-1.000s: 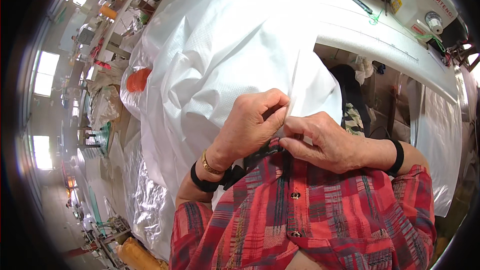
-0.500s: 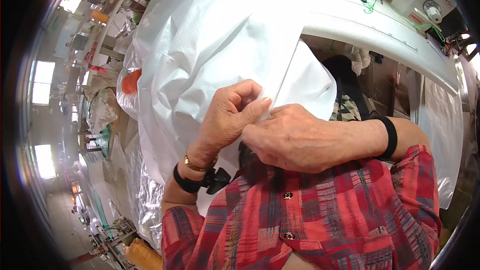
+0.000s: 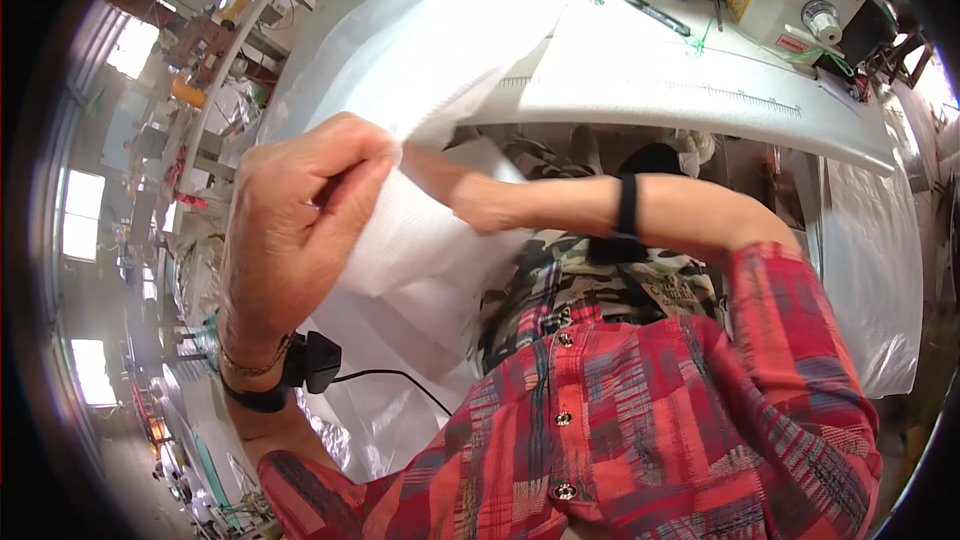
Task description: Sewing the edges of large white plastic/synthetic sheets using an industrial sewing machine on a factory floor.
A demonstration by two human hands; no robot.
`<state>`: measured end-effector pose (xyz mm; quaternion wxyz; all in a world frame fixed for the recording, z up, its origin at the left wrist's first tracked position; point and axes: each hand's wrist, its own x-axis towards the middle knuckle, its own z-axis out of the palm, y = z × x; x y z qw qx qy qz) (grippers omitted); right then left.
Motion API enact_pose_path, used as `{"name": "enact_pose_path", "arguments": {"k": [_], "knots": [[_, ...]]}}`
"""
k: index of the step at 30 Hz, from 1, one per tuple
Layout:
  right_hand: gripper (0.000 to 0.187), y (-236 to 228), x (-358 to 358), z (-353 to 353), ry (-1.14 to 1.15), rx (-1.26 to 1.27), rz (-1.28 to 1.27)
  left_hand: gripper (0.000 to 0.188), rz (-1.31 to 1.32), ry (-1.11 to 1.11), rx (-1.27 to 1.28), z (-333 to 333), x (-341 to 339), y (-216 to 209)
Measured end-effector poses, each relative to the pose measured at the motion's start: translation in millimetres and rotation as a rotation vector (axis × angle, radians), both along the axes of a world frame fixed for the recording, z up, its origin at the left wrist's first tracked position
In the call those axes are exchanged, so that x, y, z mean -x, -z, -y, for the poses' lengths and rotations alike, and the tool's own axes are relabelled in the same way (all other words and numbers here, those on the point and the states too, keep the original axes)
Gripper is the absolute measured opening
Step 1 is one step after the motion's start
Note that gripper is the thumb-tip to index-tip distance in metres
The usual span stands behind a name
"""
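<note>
My left hand (image 3: 300,215) is raised on the left, with thumb and fingers pinched on an edge of a thin white textured sheet (image 3: 400,230). From there the sheet hangs down in front of me and runs up over the work table. My right hand (image 3: 480,198) is beside the sheet, just right of my left hand. Motion blurs it and its fingertips are partly hidden, so its grip cannot be made out. Under the bright lamp light, the far part of the sheet looks washed out.
A white sewing machine (image 3: 815,0) with a knob stands on the table (image 3: 700,100), whose front edge carries a ruler scale. A dark pen-like tool (image 3: 657,15) and green thread (image 3: 700,44) lie nearby. Clear plastic sheeting (image 3: 870,280) hangs at the right.
My left hand has lifted and moved left with the sheet's edge. My right hand has shifted slightly up and left. The sheet has swung left, uncovering the table edge and my camouflage-patterned lap.
</note>
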<state>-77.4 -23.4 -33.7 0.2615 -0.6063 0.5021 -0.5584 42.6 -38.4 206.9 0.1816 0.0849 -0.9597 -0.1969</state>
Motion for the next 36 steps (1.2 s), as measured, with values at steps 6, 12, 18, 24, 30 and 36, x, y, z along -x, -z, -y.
{"name": "enact_pose_path", "arguments": {"k": [6, 12, 18, 24, 30, 36], "knots": [[0.047, -64, -7, 92, -0.472, 0.337, -0.039, 0.006, 0.237, 0.209, 0.431, -18, 4, -13], [0.039, -3, -26, 7, -0.279, 0.061, -0.132, 0.006, 0.384, 0.169, 0.309, -26, -32, 119], [0.027, -16, 71, -57, -0.309, -0.378, -0.915, 0.011, 0.178, -0.080, 0.190, -38, -39, 197], [0.016, -91, 116, -56, -0.164, -0.146, -0.868, 0.005, -0.008, -0.231, -0.114, -47, -44, 205], [0.010, -79, 117, -44, -0.162, 0.024, -0.888, 0.016, -0.053, -0.401, -0.876, -44, -52, 206], [0.013, -76, 78, -63, -0.234, 0.010, -1.016, 0.024, -0.281, -0.428, -1.249, -57, -53, 197]]}}
